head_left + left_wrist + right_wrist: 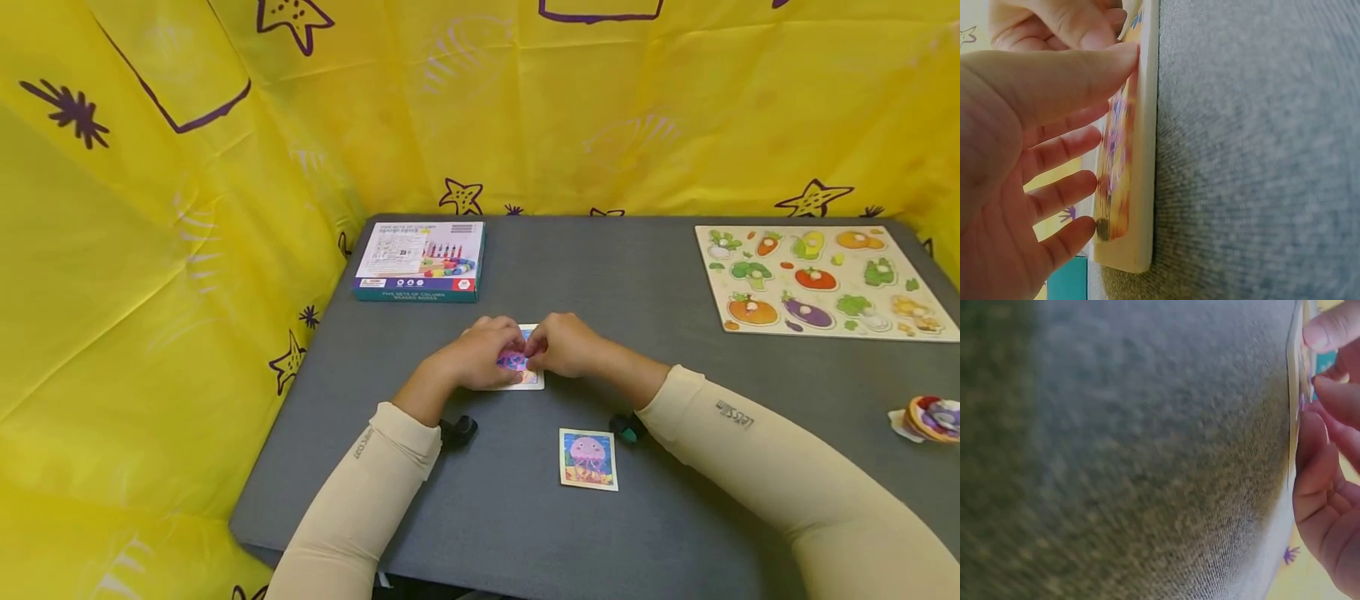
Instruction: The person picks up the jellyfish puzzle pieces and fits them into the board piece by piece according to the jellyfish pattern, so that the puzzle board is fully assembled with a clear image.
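Note:
A small wooden picture puzzle [531,382] with a pink and blue picture lies on the grey table under both hands. My left hand [483,354] arches over its left side, thumb touching the board near its edge and the other fingers spread loosely over the picture, as the left wrist view shows. From the right, my right hand [566,346] brings thumb and forefinger together on a puzzle piece [1135,26] at the board, which the fingers mostly hide. Nearer to me lies a jellyfish card [588,460], picture side up.
A boxed bead set [420,260] lies at the back left. At the back right is a vegetable peg board [817,283]. A small round basket-like item [933,418] sits at the right. Yellow patterned cloth [525,108] hangs behind and to the left of the table.

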